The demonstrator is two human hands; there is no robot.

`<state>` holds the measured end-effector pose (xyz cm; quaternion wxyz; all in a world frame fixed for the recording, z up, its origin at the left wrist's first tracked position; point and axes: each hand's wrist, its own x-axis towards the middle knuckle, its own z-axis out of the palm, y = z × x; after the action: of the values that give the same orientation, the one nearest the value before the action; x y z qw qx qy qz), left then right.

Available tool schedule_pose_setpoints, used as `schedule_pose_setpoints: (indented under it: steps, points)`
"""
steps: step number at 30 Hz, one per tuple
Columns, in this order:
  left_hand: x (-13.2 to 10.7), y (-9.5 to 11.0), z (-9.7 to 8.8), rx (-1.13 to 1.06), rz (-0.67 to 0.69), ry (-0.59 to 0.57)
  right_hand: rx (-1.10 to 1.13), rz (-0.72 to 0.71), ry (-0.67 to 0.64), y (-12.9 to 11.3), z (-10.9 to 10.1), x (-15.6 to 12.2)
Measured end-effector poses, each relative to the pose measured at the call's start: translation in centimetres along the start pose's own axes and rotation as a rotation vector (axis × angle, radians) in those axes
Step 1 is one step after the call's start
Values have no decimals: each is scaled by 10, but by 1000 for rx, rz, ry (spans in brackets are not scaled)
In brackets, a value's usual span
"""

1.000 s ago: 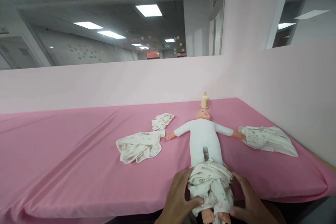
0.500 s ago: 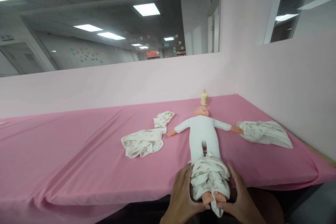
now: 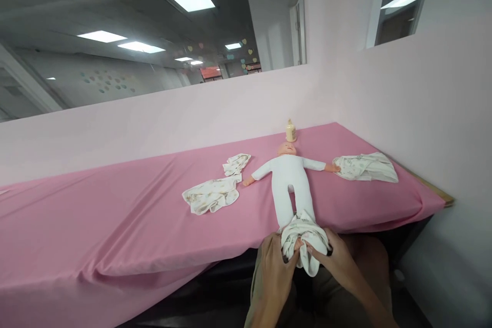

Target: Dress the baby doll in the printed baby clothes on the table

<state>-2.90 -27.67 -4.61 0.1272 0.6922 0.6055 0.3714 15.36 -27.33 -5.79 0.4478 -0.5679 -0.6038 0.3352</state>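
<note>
A baby doll (image 3: 289, 177) with a white cloth body lies on its back, its legs toward me. Patterned white baby pants (image 3: 303, 229) are bunched around its lower legs at the table's front edge. My left hand (image 3: 275, 261) grips the left side of the pants, fingers curled behind and thumb at the front. On the other side, my right hand (image 3: 337, 258) pinches the fabric with the thumb near the middle. A bit of a doll foot shows between the thumbs; the rest of the feet is hidden.
A pink sheet (image 3: 134, 215) covers the table. Left of the doll lie a patterned baby garment (image 3: 211, 196) and a smaller crumpled cloth (image 3: 237, 164). Another patterned cloth (image 3: 367, 167) touches the doll's hand at right. A cream pump bottle (image 3: 291, 131) stands behind its head, near the wall.
Both hands have closed in on the pants, and the fabric is more bunched. The doll's feet, in plain sight before, are now mostly covered. The view has shifted, with things appearing higher.
</note>
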Motion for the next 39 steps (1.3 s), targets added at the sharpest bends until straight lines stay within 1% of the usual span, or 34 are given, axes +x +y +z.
schedule_pose_setpoints:
  steps: [2,4,6,8,13,16,21,26,30,33,35,37,39]
  points:
    - [-3,9,-3,-29,-20,-23,-84,-73,57,2,1,1]
    - [-4,14,-5,-64,-9,-40,-166,-148,107,3,1,0]
    - [-3,14,-5,-90,13,-52,-204,-215,142,1,1,-1]
    - [-3,9,-3,-101,31,-70,-212,-252,158,-1,1,-2]
    - [-7,-7,5,0,4,-17,-209,-192,149,3,6,-5]
    - [-10,-9,6,-11,-13,-9,-223,-177,151,4,5,-5]
    - [-8,-1,1,-158,-45,-17,-172,-62,109,-3,4,-9]
    - [-7,4,-3,-308,-97,-76,13,39,94,-9,8,-13]
    - [-11,7,-5,-385,-163,-76,119,114,76,-13,10,-15]
    - [-15,8,-6,-461,-213,-78,209,125,34,-14,10,-15]
    - [-16,6,-6,-533,-228,-96,225,106,-22,-15,8,-14]
    - [-15,3,-9,-608,-242,-136,217,83,-86,-18,2,-14]
    - [-11,-2,-16,-691,-259,-194,220,79,-152,-24,-7,-15]
